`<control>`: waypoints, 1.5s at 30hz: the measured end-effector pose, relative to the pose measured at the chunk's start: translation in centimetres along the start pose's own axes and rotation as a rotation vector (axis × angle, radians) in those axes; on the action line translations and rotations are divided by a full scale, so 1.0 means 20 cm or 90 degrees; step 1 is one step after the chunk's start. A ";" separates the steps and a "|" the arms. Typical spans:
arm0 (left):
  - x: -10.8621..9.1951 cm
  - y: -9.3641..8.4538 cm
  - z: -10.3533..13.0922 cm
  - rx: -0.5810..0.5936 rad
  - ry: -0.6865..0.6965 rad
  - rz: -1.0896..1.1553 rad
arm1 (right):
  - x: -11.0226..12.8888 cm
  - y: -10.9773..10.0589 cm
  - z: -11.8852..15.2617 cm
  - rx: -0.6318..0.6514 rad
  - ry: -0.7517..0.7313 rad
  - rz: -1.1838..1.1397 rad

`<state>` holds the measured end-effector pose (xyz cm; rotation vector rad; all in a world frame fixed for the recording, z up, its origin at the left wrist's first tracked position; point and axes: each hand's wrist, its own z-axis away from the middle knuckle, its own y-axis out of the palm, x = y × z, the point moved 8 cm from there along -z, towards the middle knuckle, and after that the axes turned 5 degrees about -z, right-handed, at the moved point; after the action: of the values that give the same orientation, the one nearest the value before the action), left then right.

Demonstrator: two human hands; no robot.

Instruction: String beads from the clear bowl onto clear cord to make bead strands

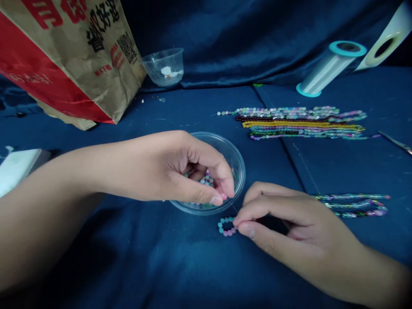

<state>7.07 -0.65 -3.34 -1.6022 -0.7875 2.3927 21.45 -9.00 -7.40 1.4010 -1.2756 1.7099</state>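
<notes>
Over a clear plastic bowl (242,171) of loose beads (206,180), my left hand (193,171) pinches a pink bead (223,196) between thumb and forefinger. To the right and nearer to me, my right hand (283,227) has thumb and fingertips closed on the end of a small beaded loop (222,227). The loop shows blue-green beads on one side and pink ones on the other. A thin clear thread (234,208) runs up from the right fingertips toward the bowl. My left hand covers much of the bowl's contents.
Bead strands (302,124) lie at the back right, with more strands (354,206) behind my right hand. A thread spool (331,68), a white roll (386,43), and a pointed metal tool (395,142) are at right. A paper bag (106,81), second bowl (165,68) and white object (19,169) are left.
</notes>
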 end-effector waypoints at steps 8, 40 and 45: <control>-0.09 0.04 -0.01 0.007 0.076 -0.033 | -0.01 0.01 0.01 0.012 0.015 -0.017; 0.07 -0.17 0.20 -0.137 -0.274 -0.575 | -0.02 0.05 0.06 0.069 -0.141 -0.104; 0.10 -0.07 0.20 -0.076 -0.342 -0.572 | -0.03 0.05 0.07 0.052 -0.090 -0.093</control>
<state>2.47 0.14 -3.14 -0.3934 -1.3774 2.0560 21.37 -10.46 -8.33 1.6467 -1.1555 1.6046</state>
